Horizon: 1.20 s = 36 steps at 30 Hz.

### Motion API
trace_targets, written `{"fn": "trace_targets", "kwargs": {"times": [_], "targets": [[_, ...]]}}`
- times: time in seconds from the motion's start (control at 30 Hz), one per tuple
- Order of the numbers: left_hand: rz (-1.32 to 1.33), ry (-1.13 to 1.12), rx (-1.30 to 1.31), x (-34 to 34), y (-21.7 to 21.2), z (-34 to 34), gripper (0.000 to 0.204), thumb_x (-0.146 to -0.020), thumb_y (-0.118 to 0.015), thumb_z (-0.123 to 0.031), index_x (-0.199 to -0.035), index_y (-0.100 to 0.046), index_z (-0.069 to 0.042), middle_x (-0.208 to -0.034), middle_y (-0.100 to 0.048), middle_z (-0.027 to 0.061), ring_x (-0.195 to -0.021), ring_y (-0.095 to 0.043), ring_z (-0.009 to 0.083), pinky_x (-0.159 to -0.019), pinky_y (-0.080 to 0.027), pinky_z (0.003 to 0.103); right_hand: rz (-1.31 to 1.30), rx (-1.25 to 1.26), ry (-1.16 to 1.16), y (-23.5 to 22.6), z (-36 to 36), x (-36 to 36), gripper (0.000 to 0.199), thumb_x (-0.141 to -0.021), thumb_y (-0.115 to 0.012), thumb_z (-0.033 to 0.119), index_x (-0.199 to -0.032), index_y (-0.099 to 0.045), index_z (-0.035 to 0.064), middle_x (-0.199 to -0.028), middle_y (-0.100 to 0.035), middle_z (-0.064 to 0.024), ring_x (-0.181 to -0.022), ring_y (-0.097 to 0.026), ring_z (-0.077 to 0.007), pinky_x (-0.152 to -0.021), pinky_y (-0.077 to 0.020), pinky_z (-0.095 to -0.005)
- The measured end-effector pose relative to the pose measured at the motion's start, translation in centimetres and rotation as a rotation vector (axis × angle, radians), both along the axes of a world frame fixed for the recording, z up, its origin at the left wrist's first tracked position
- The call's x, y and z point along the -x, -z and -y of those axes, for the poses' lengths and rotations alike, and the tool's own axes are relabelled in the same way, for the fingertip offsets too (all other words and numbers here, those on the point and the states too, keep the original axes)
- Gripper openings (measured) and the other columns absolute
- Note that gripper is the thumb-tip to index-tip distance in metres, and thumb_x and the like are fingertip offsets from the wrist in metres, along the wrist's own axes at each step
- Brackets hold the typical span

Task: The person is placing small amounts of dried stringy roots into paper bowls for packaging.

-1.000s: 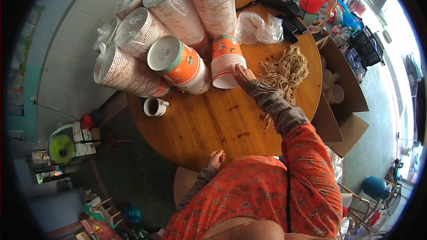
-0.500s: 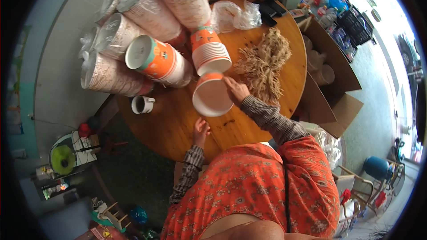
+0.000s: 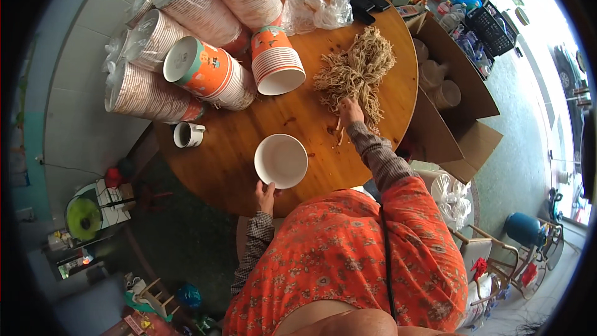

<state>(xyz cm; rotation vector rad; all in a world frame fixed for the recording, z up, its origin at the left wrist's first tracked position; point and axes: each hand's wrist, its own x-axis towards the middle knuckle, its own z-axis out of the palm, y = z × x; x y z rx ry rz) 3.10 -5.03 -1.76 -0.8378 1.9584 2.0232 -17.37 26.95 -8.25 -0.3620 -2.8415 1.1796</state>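
A single white paper bowl (image 3: 281, 160) stands open side up near the front edge of the round wooden table (image 3: 211, 168). My left hand (image 3: 266, 196) grips its near rim from below. My right hand (image 3: 350, 112) reaches forward, its fingers pinching strands at the near edge of a bundle of tan strings (image 3: 357, 68). A few loose strands lie on the wood beside that hand. An upside-down stack of orange and white bowls (image 3: 278, 62) stands behind the single bowl.
Several long sleeves of stacked bowls (image 3: 155, 68) lie across the table's far left, and a white mug (image 3: 186, 134) stands at its left edge. Crumpled clear plastic (image 3: 311, 11) lies at the back. An open cardboard box (image 3: 457, 106) holding cups stands on the floor to the right.
The single bowl has come toward the table's front edge and my left hand now holds its rim. My right hand has left the bowl and moved to the string bundle.
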Motion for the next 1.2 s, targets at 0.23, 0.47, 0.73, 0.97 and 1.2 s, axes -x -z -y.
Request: {"fn": "trace_targets", "kwargs": {"times": [0.23, 0.47, 0.73, 0.97, 1.2], "targets": [[-0.138, -0.195, 0.237, -3.1, -1.5, -0.4, 0.035, -0.092, -0.054, -0.014, -0.125, -0.047, -0.003, -0.095, -0.06, 0.0033, -0.071, -0.058, 0.0085, -0.059, -0.047, 0.021, 0.107, 0.033, -0.119, 1.1, 2.5, -2.6, 0.013, -0.078, -0.063, 0.021, -0.084, -0.067, 0.0103, -0.09, -0.059, -0.0124, -0.085, -0.059, -0.0323, -0.073, -0.0483, -0.0408], [-0.352, 0.219, 0.124, -0.7, -7.5, -4.5, 0.025, -0.093, -0.053, -0.012, -0.116, -0.056, -0.002, -0.1, -0.062, 0.0025, -0.074, -0.056, 0.0063, -0.063, -0.045, 0.021, 0.185, 0.47, -0.448, -9.9, 6.2, -11.1, 0.019, -0.078, -0.065, 0.02, -0.082, -0.065, 0.0008, -0.077, -0.064, -0.0108, -0.07, -0.064, -0.0197, -0.064, -0.0519, -0.0318], [-0.196, 0.569, -0.191, 3.0, -10.4, -7.0, 0.027, -0.095, -0.052, -0.024, -0.103, -0.062, 0.0, -0.082, -0.064, 0.0029, -0.065, -0.058, 0.0078, -0.059, -0.046, 0.02, 0.433, 1.333, -0.289, -17.8, 6.3, -12.2, 0.014, -0.09, -0.059, 0.015, -0.093, -0.056, 0.0016, -0.083, -0.065, -0.0082, -0.07, -0.065, -0.0155, -0.062, -0.054, -0.0262], [-0.218, 0.707, 0.294, 2.2, -16.3, -5.2, 0.027, -0.094, -0.054, -0.025, -0.087, -0.065, -0.001, -0.065, -0.058, -0.0006, -0.056, -0.053, 0.0049, -0.052, -0.043, 0.021, -0.064, 0.58, -0.463, -20.9, 6.6, -15.0, 0.02, -0.086, -0.061, 0.008, -0.104, -0.056, 0.0018, -0.083, -0.062, -0.0074, -0.068, -0.061, -0.0119, -0.059, -0.049, -0.0244], [-0.212, 0.831, 0.217, 1.9, -18.6, -4.2, 0.029, -0.095, -0.052, -0.025, -0.082, -0.063, -0.002, -0.059, -0.054, -0.0011, -0.055, -0.051, 0.0059, -0.05, -0.041, 0.023, 0.369, 0.991, -0.74, -22.8, 7.9, -16.4, 0.022, -0.095, -0.048, 0.016, -0.106, -0.055, -0.0017, -0.082, -0.062, -0.0076, -0.072, -0.059, -0.0125, -0.063, -0.0504, -0.0265]]}}
